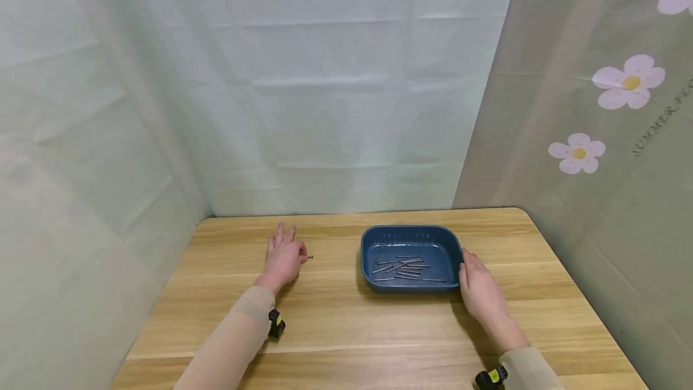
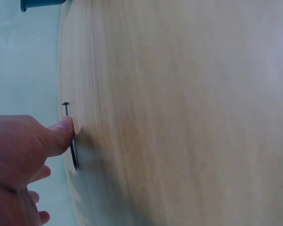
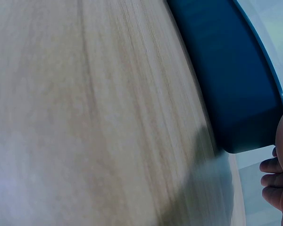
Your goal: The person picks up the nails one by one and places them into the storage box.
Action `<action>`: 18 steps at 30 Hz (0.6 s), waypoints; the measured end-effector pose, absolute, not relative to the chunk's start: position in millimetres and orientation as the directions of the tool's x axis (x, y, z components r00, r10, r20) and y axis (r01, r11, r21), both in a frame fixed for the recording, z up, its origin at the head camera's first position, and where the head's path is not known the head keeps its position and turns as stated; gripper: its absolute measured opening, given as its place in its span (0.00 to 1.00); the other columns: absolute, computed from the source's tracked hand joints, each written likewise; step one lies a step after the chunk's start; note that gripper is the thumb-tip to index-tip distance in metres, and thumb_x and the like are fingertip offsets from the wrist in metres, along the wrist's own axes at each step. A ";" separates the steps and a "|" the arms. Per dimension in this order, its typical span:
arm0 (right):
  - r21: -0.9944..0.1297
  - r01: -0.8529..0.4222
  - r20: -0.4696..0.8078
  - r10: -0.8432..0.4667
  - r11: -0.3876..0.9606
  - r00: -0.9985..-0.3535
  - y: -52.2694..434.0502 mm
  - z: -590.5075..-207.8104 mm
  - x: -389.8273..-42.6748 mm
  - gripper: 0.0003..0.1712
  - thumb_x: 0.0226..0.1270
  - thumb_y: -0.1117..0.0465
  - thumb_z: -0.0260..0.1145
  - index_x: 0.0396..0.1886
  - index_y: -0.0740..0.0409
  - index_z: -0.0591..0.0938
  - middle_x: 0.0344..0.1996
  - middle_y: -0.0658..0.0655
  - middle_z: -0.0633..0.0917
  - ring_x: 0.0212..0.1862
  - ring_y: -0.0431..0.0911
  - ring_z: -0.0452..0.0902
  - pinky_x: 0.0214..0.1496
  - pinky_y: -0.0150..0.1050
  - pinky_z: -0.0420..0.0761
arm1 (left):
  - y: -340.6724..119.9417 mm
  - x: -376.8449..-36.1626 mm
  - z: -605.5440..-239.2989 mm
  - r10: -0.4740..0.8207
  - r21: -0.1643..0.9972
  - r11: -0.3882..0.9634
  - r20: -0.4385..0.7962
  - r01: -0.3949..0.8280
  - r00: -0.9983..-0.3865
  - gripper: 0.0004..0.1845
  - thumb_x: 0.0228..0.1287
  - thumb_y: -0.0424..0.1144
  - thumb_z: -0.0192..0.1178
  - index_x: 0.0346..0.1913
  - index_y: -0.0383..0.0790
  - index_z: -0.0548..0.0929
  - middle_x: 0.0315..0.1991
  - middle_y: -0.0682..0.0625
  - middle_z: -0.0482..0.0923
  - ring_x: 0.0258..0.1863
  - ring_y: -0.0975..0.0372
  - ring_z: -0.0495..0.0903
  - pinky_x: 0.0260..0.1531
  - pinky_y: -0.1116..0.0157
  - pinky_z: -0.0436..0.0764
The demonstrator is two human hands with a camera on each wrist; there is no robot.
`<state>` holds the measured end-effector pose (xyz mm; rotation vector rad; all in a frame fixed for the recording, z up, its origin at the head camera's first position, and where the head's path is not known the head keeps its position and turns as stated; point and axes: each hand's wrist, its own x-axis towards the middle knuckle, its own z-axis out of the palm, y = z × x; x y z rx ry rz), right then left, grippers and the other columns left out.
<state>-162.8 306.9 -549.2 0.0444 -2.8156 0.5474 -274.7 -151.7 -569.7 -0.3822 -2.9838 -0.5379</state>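
Note:
My left hand (image 1: 284, 256) lies flat on the wooden table (image 1: 352, 330), fingers stretched forward. In the left wrist view its thumb (image 2: 61, 134) presses on a thin dark nail (image 2: 66, 109) lying on the wood; in the head view that nail (image 1: 310, 257) pokes out just right of the thumb. A blue plastic tray (image 1: 411, 287) stands to the right and holds several nails (image 1: 406, 269). My right hand (image 1: 479, 286) rests on the table against the tray's right wall, fingers straight. The right wrist view shows the tray wall (image 3: 231, 80) and fingertips (image 3: 272, 182) beside it.
Pale green curtains close in the table at the back and left; a flowered curtain hangs on the right. Bare wood lies between my hands and along the front edge. A corner of the tray (image 2: 37, 4) shows at the top of the left wrist view.

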 end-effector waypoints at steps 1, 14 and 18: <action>-0.364 -0.081 0.272 0.023 0.928 -0.962 306.9 -549.4 -162.9 0.30 0.88 0.60 0.47 0.78 0.76 0.66 0.74 0.76 0.72 0.76 0.70 0.66 0.75 0.66 0.67 | -151.8 -275.3 -570.2 0.227 0.333 0.907 0.128 0.258 -0.965 0.11 0.69 0.38 0.74 0.29 0.48 0.83 0.81 0.30 0.60 0.83 0.32 0.41 0.75 0.30 0.51; -0.366 -0.097 0.291 0.014 0.926 -0.957 307.0 -548.7 -163.7 0.29 0.88 0.60 0.47 0.77 0.76 0.67 0.73 0.76 0.72 0.75 0.71 0.67 0.75 0.66 0.67 | -151.1 -274.4 -573.1 0.208 0.348 0.906 0.126 0.240 -0.970 0.11 0.71 0.37 0.72 0.30 0.46 0.82 0.80 0.29 0.60 0.83 0.32 0.42 0.76 0.30 0.50; -0.362 -0.103 0.304 0.012 0.926 -0.953 306.7 -549.0 -163.6 0.29 0.88 0.60 0.48 0.77 0.76 0.67 0.73 0.76 0.73 0.75 0.70 0.68 0.75 0.66 0.68 | -151.5 -274.0 -575.1 0.207 0.352 0.905 0.125 0.238 -0.970 0.11 0.71 0.37 0.72 0.30 0.46 0.82 0.80 0.29 0.60 0.83 0.31 0.43 0.75 0.30 0.50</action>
